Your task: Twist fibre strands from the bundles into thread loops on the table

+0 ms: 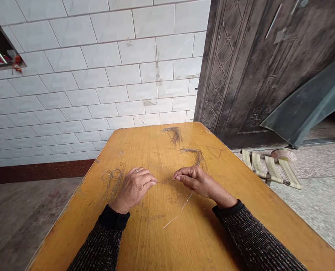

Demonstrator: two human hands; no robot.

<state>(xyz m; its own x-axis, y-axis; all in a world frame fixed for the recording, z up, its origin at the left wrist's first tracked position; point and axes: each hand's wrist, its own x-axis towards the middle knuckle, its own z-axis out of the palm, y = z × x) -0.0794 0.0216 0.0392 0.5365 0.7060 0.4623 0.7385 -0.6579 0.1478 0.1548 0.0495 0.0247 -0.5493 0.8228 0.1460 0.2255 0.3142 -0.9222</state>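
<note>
My left hand (136, 189), with a ring on one finger, pinches the end of a thin wire-like strand between thumb and forefinger. Facing it across a short gap, my right hand (194, 181) is closed in a pinch on a thin strand too. Whether both hold one strand or two I cannot tell. A pale strand (181, 210) trails from below my right hand toward the front of the table. Loose, curled strands (112, 178) lie beside my left hand. Just beyond my right hand is a bunch of dark strands (197, 155).
The yellow wooden table (145, 241) has another bunch of strands (173, 133) at its far end and a bent strand (216, 151) at right. A white tiled wall (108, 75) and a dark door (241, 75) stand behind. A strap-topped stool (269, 167) is on the right.
</note>
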